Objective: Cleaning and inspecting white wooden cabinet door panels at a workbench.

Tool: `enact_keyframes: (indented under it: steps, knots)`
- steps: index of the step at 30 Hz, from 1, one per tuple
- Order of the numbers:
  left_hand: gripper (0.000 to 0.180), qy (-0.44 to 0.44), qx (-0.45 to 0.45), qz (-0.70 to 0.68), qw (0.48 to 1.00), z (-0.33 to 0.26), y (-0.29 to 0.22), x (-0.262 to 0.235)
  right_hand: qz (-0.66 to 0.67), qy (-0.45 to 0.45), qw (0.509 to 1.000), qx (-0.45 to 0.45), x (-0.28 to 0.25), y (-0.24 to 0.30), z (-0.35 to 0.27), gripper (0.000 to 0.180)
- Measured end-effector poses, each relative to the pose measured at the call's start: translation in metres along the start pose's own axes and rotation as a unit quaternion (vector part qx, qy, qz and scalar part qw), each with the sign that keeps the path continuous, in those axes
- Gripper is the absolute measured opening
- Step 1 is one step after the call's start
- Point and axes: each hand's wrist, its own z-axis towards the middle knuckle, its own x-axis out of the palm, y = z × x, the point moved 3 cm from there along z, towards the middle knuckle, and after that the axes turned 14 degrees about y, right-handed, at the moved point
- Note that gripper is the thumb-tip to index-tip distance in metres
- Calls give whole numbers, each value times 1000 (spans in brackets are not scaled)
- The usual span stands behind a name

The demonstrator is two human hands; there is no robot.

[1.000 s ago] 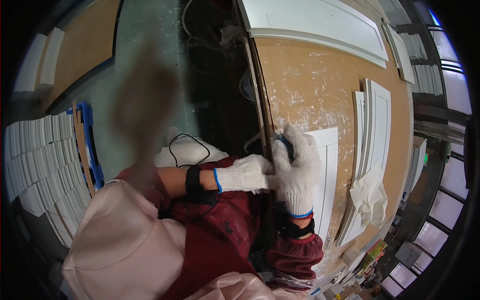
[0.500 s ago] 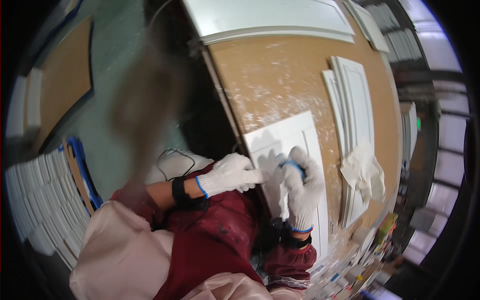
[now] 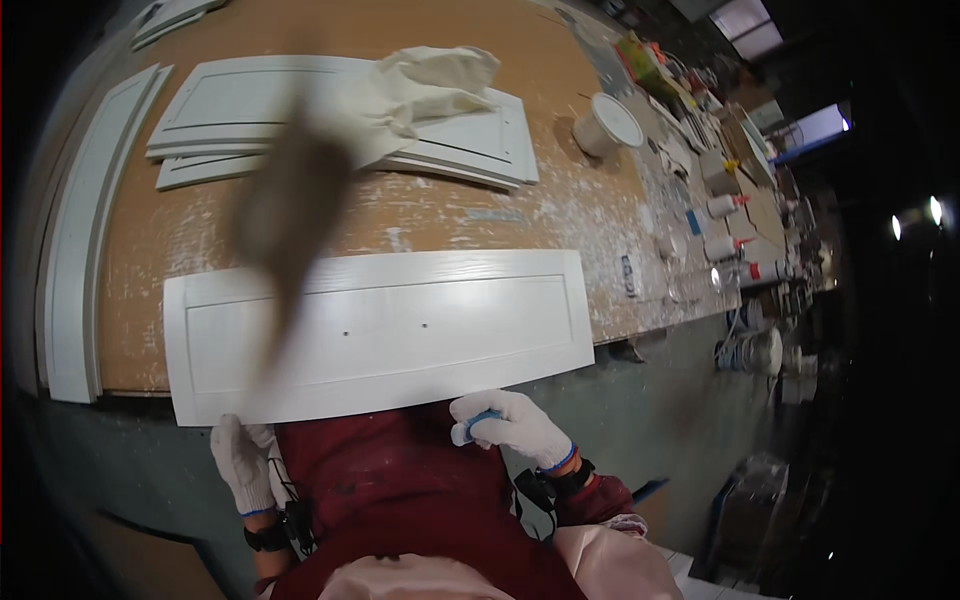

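A long white framed panel [image 3: 460,310], like a cabinet door, lies along the near edge of the table, sticking out past it. Two small dark dots show in its middle. My left hand [image 3: 243,465], in a white knitted glove, is closed at the panel's near left corner, fingertips against the edge. My right hand [image 3: 518,430], gloved alike, is just below the panel's near edge, to the right of my red apron [image 3: 390,470]. Its fingers curl round a small blue pad [image 3: 478,425], mostly hidden by the glove.
Stacked white panels [image 3: 240,110] lie farther back, with a cream cloth [image 3: 430,85] over them. More panels [image 3: 90,240] stand at the left. A white tub [image 3: 607,125] and several bottles [image 3: 725,205] are at the right. A blurred brown shape [image 3: 295,200] covers part of the view.
My view has turned, so the panel now lies crosswise before me. My right hand has drawn back from the panel's face to below its near edge, still with the blue pad.
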Motion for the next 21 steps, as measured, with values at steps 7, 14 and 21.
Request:
enact_keyframes:
  steps: [7,14,21]
  knots:
    - [47,62,-13,26,998,9,-10,19,68,-51,996,-8,-17,-50,-24,32]
    - [43,-43,-39,13,998,15,-10,31,67,-30,994,-79,-22,-51,-22,31]
    - [46,-80,-20,19,996,8,-24,2,69,-161,979,-100,-39,-56,-68,33]
